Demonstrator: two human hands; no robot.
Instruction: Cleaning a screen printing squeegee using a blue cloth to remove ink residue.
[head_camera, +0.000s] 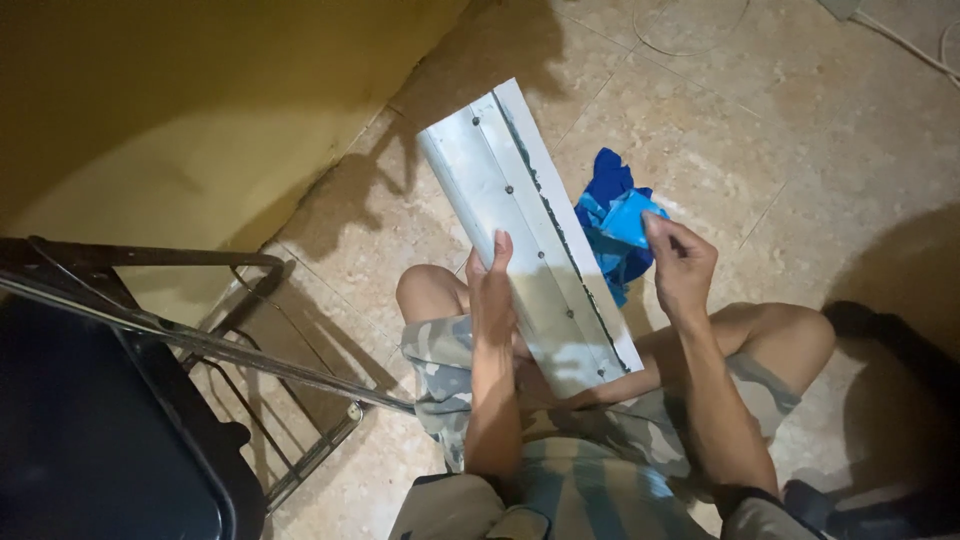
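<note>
Metal rail (530, 240) slanting across my lap, its upper end over open tiled floor (800, 150), the wall (150, 100) close beside it. Lower end hidden between my thighs. My left hand (493, 300) closes on the rail's left edge, thumb on its face. My right hand (682, 265), just right of the rail, pinches a blue cloth (615, 225). Dark chair (120, 400) cut off at left.

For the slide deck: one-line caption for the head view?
Seated person's left hand steadies a metal panel; right hand holds a blue cloth.
</note>
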